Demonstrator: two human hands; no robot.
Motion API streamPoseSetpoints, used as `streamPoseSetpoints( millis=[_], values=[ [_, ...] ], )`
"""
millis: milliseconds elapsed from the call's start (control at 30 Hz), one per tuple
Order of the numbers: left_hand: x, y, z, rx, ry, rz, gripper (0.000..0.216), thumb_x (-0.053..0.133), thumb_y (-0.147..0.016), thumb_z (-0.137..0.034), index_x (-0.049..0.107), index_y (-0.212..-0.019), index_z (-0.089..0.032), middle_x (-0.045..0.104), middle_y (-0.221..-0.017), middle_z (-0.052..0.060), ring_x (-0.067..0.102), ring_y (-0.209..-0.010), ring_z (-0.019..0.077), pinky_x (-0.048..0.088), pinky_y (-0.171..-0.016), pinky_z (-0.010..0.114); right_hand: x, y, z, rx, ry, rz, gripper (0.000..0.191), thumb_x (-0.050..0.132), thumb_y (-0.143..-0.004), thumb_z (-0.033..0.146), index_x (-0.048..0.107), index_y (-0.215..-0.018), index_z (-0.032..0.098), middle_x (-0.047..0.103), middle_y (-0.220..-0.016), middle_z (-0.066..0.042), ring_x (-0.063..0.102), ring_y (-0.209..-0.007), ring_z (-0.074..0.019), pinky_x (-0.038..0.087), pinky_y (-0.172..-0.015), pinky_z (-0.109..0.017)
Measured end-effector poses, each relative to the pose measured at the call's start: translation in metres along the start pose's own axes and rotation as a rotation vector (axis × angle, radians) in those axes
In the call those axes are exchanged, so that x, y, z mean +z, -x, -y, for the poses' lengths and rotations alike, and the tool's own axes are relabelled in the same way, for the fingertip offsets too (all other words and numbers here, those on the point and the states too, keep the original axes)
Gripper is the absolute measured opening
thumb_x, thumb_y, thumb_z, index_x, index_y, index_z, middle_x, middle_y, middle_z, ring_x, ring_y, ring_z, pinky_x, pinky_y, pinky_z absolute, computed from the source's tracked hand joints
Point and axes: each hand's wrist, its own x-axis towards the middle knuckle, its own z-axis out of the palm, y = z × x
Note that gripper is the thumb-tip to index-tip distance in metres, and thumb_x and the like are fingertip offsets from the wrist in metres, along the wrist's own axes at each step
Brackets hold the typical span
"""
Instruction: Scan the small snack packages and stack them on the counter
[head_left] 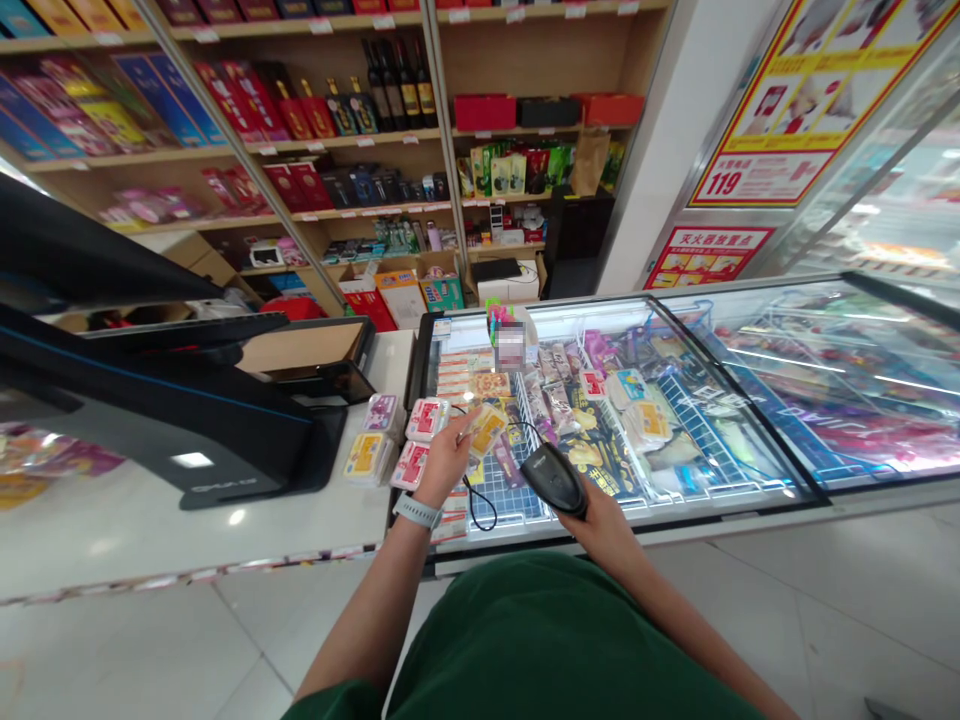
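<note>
My left hand point(444, 458), with a grey watch on its wrist, is closed on a small yellow packaged item point(486, 430) held over the glass lid of the chest freezer point(675, 520). My right hand point(600, 520) grips a black barcode scanner point(553, 478), whose coiled cable point(480, 505) loops down to the left. The scanner's head points toward the yellow pack, a short way to its right. Several pink and yellow packs point(397, 440) lie on the white counter's edge just left of my left hand.
A black checkout terminal point(150, 400) stands on the white counter point(150, 540) at left. The freezer holds many wrapped frozen goods under sliding glass. Shelves of boxes and bottles point(300, 110) fill the back wall. Red and yellow posters point(795, 100) hang at right.
</note>
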Motion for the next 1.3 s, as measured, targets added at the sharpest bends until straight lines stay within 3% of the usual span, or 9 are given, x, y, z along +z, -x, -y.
streamPoseSetpoints(
  millis=[900, 1300],
  values=[
    [-0.001, 0.0016, 0.0008, 0.038, -0.037, -0.011, 0.05, 0.045, -0.085, -0.013, 0.053, -0.133, -0.022, 0.056, -0.135, 0.004, 0.055, -0.12, 0.0207, 0.045, -0.104, 0.042, 0.0035, 0.0011, -0.0025, -0.018, 0.053, 0.079, 0.04, 0.056, -0.075, 0.019, 0.053, -0.115, 0.019, 0.067, -0.103, -0.009, 0.063, -0.094, -0.0253, 0.046, -0.08, -0.033],
    [0.0001, 0.002, 0.0012, 0.017, -0.031, -0.009, 0.051, 0.044, -0.084, -0.012, 0.053, -0.134, -0.022, 0.056, -0.135, 0.005, 0.056, -0.118, 0.0209, 0.046, -0.102, 0.042, 0.0039, 0.0012, -0.0024, -0.028, 0.067, 0.097, 0.031, 0.055, -0.075, 0.018, 0.054, -0.105, 0.018, 0.067, -0.096, -0.008, 0.064, -0.087, -0.0246, 0.046, -0.076, -0.032]
  ],
)
